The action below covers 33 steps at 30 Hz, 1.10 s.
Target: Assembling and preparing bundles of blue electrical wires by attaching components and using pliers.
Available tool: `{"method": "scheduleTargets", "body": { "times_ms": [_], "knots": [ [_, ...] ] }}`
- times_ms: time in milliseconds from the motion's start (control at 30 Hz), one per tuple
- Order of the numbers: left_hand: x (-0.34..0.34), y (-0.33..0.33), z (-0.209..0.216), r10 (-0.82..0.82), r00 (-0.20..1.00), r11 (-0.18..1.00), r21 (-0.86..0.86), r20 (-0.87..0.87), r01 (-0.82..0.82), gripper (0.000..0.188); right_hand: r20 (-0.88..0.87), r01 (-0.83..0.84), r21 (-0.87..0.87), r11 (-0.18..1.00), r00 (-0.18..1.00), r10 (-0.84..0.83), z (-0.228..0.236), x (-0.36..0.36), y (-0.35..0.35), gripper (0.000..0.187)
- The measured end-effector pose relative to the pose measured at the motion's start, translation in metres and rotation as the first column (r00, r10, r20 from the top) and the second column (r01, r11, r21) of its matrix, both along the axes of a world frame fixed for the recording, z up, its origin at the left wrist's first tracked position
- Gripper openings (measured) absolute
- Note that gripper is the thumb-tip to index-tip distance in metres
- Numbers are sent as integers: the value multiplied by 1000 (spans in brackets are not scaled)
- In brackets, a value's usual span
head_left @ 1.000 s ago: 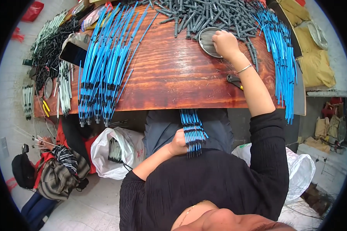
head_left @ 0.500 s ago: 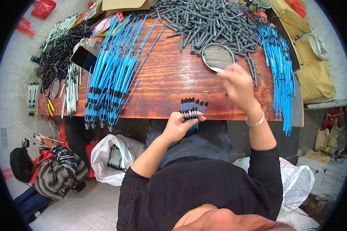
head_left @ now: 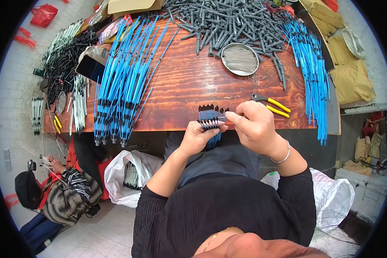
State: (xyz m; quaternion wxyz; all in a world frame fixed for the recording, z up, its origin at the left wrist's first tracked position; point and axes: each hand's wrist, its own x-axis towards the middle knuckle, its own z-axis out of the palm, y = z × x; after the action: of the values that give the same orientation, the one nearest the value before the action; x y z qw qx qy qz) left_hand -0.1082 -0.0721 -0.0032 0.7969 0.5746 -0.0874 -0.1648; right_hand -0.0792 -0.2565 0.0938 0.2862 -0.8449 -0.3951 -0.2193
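My left hand point(head_left: 195, 136) is closed round a bundle of thin blue rods with black tips point(head_left: 208, 115), fanned side by side above the table's front edge; the rods' lower ends hang below the hand. At the bundle's right side, my right hand point(head_left: 254, 125) is pinched on a thin metal pin point(head_left: 221, 117), which points left toward the black tips. Whether the pin touches a rod is too small to tell. Beyond my hands a round dish point(head_left: 256, 69) holds many similar thin metal pins. Cable cutters with yellow handles point(head_left: 276, 111) lie just beyond my right hand.
Dark grey plastic parts point(head_left: 228, 26) are heaped at the back of the wooden table point(head_left: 180, 86). Blue rods lie in piles at left point(head_left: 124, 77) and right point(head_left: 307, 73). A phone point(head_left: 90, 68) stands at left. A white sack point(head_left: 116, 176) and another person point(head_left: 64, 189) are at lower left.
My right hand has moved from beside the pin dish down and left to the bundle, uncovering the yellow-handled cutters. My left hand keeps its hold.
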Motion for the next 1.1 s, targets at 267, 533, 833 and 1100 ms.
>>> {"method": "scheduleTargets", "body": {
  "times_ms": [267,533,833,1100],
  "knots": [
    [-1,0,1,3,1000,1000,-2,21,-3,20,-3,-25,-33,999,1000,25,0,3,1,23],
    [-1,0,0,-3,1000,1000,7,18,3,21,-44,-85,36,996,995,87,-2,9,3,28],
    [-1,2,2,-35,999,999,15,8,35,20,-137,-113,59,992,983,121,-3,11,4,23],
    [1,3,1,-40,999,999,-8,4,40,19,-160,-138,52,989,976,145,1,14,6,22]
  ]
}}
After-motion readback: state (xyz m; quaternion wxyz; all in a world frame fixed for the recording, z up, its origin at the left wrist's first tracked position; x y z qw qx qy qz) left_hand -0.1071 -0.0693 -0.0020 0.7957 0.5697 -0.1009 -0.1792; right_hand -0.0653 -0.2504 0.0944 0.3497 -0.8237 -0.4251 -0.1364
